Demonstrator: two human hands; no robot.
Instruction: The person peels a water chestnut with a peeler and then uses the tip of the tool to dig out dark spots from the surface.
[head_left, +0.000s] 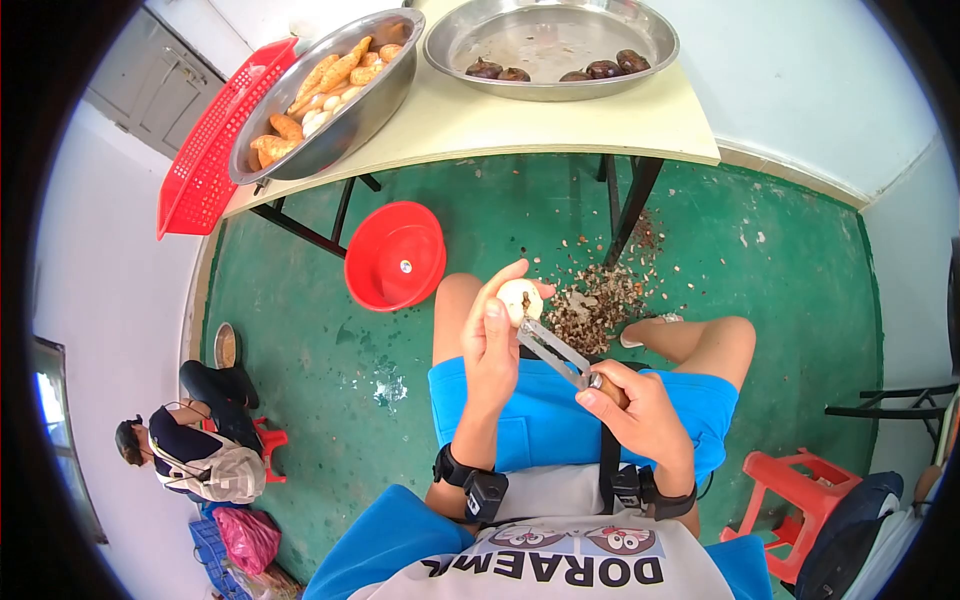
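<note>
My left hand point(493, 345) holds a round, pale peeled piece point(520, 299) between thumb and fingers, with a dark spot on its face. Wrapped round the wooden handle of a metal peeler point(552, 350) is my right hand point(640, 412). The peeler's metal end touches or nearly touches the lower edge of the pale piece. Both hands are above my lap. Beyond them, dark and pale peelings point(598, 308) lie scattered on the green floor.
A table point(480, 130) bears a round metal tray point(552, 92) with several dark corms and a metal basin point(385, 110) of orange and pale pieces. A red basin point(398, 255) is on the floor. At left a person point(215, 450) sits; a red stool point(790, 500) stands right.
</note>
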